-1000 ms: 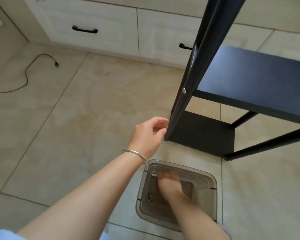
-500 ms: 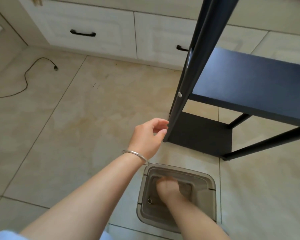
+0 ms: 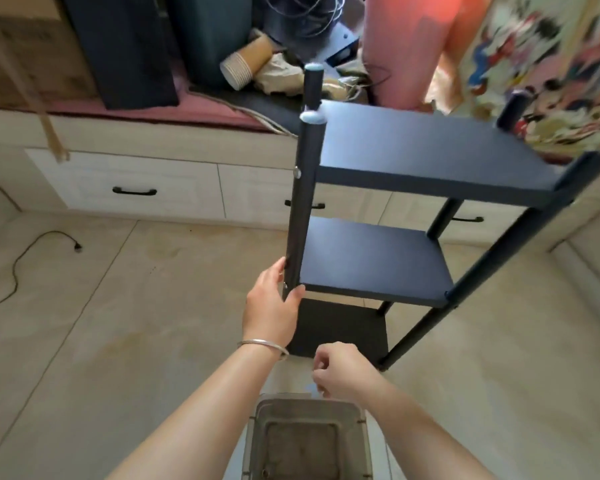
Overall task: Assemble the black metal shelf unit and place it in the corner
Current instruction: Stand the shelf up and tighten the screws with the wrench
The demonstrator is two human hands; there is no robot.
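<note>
1. Steadying the shelf unit (image 3: 378, 258) comes first: judged from the head view, the step in hand is fitting a small fastener into the near-left post (image 3: 300, 216) at the level of the middle shelf. The unit stands upright on the floor (image 3: 118, 323), close to the drawer fronts (image 3: 129, 183) along the far edge of the floor; it is not yet in a corner.

2. Doing it well, in my judgement: keep the post from twisting, bring the small part straight to the hole beside the left thumb, and start it by fingertip before any force. A silver screw head (image 3: 297, 173) higher on the same post shows the likely pattern.

3. Left hand (image 3: 272, 306): the grip is wrapped round the near-left post just where the middle shelf (image 3: 374, 261) meets it, fingers behind, thumb across the front. A bangle (image 3: 262, 344) sits on that wrist.

4. Right hand (image 3: 340, 372): fingers curled in, fingertips drawn together as if pinching something small. I cannot tell what, if anything, is held; the spot is blurred. It hovers above the far rim of the clear plastic bin (image 3: 361, 441), near the bottom shelf (image 3: 343, 329).

5. Risk, as judged: a dropped screw would roll across the tiles.
</note>
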